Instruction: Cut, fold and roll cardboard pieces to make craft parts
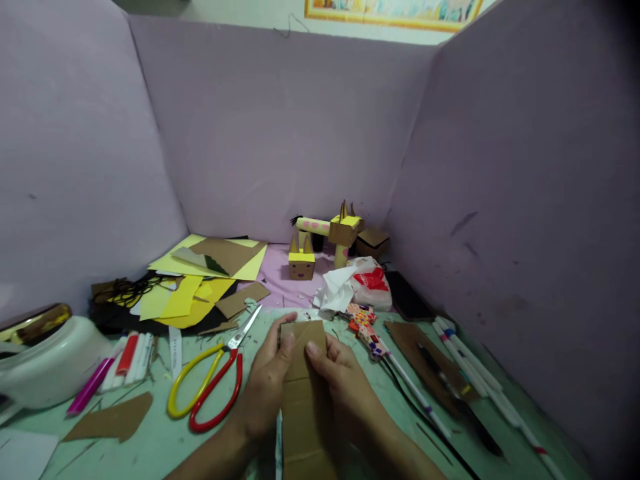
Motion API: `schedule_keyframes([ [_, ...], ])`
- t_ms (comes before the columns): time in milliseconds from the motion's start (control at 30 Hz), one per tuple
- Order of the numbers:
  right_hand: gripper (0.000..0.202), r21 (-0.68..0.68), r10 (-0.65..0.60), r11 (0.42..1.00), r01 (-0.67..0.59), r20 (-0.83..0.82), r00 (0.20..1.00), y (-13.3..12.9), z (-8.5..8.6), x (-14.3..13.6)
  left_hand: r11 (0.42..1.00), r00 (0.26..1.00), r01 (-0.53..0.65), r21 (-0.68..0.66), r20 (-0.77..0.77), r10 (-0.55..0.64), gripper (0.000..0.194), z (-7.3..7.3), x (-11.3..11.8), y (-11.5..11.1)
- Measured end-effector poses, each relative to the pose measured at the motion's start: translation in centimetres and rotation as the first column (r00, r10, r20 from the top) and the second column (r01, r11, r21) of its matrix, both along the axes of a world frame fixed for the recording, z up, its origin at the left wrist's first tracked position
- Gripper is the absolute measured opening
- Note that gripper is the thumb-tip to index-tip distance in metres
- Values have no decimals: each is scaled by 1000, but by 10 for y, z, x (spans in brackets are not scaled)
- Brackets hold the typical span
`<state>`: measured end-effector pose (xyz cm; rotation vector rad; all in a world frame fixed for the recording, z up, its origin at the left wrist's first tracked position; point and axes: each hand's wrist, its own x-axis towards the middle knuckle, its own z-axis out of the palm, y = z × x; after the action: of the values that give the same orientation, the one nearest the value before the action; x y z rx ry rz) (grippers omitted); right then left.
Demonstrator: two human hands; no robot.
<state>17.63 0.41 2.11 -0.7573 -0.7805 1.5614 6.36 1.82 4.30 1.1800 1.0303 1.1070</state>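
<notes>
One head-worn view looks forward and slightly down over a green tabletop [160,453] toward a purple back panel [285,133].
The camera sits above the near side of the table, behind the left hand [267,383], the right hand [345,380] and the cardboard strip [303,400], which appear close at lower centre; the small eared box [301,268] is farther off, near mid-frame. The left panel [75,153] and right panel [520,200] slant inward from the sides, and the top edge crops a framed picture [395,13].

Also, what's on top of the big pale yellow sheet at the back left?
A brown sheet and a greyish scrap lie on the pale yellow sheet; whatever they cover is hidden.
</notes>
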Motion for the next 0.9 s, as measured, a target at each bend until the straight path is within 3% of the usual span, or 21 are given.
schedule_keyframes([
  [133,36,56,-58,997,55,42,997,-6,-2,-5,998,997,-57,20,57,56,51,-8,7,-11],
  [233,36,77,-96,993,88,103,990,-10,-1,-6,997,996,-8,73,88,1,47,-9,6,-14],
  [433,34,209,-114,976,58,267,957,-13,9,-3,990,1000,13,142,-12,-12,28,-3,-1,-11],
  [600,27,280,-160,958,58,355,921,-13,5,-5,984,997,-29,173,-61,40,33,4,-5,-6],
  [767,24,346,-246,936,61,521,818,-14,-3,-6,984,999,-36,174,-13,39,37,4,-2,-6],
  [900,24,351,-296,934,70,646,703,-9,-1,-4,959,987,-79,273,-110,113,33,3,0,-4],
])
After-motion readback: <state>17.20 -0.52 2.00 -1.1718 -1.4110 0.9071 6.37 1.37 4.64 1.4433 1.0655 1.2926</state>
